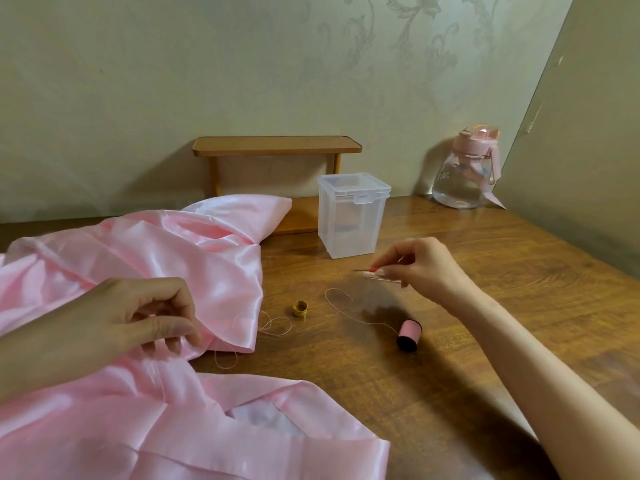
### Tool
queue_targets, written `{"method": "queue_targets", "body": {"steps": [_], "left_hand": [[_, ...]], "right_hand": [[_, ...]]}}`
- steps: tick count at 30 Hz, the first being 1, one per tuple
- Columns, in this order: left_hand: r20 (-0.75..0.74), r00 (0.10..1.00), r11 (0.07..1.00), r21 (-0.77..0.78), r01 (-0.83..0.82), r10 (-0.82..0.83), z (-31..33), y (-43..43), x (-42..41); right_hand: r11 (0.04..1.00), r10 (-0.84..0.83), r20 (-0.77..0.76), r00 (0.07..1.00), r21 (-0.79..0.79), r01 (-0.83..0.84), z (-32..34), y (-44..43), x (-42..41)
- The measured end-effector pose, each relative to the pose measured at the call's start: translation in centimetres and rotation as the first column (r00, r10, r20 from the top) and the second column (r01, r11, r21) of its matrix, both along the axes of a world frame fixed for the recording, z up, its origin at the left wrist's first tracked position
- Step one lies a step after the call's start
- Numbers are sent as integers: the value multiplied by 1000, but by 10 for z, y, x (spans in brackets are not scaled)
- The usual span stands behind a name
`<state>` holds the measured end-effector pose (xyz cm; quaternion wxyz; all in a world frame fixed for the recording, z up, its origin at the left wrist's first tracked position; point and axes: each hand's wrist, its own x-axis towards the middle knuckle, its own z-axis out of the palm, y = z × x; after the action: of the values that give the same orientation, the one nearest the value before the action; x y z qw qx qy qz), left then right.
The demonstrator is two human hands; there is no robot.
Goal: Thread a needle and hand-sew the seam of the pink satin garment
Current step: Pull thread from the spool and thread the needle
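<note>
The pink satin garment (138,258) is gripped, a clear tool (382,274) pinched.
Spread at left, the garment is clutched by curled fingers of the left hand (138,317); the tool is clamped between fingertips of the right hand (422,268), near the thread spool (408,336).

Pink satin garment (138,258): woven cloth, high gloss, smooth, with white sheen along the folds.
Worktop (485,289): wood grain, brown, semi-gloss; faint reflections at the far edge.
Storage box (351,216): translucent plastic, frosted, smooth.
Thimble (299,308): gold-coloured metal, ridged and shiny.
Thread spool (408,335): pink thread, matt; dark ends.
Small clear-handled tool (381,274): transparent plastic, thin metal tip.
Water bottle (464,181): clear and glossy body, pink plastic lid.
Shelf (277,146): smooth wood, low sheen.
Wallpaper (381,64): matt, embossed.
</note>
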<state>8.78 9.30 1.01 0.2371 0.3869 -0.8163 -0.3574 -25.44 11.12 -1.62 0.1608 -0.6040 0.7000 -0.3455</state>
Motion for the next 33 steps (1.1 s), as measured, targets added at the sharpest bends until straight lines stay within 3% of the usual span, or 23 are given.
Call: {"method": "queue_targets", "body": {"steps": [3,10,24,29,33], "left_hand": [[19,1000,1000,-8,-23,24,-4,-3,-1],[81,997,1000,-6,19,-18,-6,-2,-2],[98,994,999,-15,49,-47,-9,-4,-4],[123,992,999,-33,10,-6,-10,-4,-3],[122,992,999,-26,31,-27,-8,-2,-4]], "right_hand": [[994,0,-27,1000,-111,-3,0,0,1],[979,-20,-109,994,-204,-2,-5,-1,5],[994,44,-98,994,-94,-54,-1,-1,7],[986,4,76,997,-166,9,6,3,0],[999,-41,172,984,14,39,11,5,-11]]}}
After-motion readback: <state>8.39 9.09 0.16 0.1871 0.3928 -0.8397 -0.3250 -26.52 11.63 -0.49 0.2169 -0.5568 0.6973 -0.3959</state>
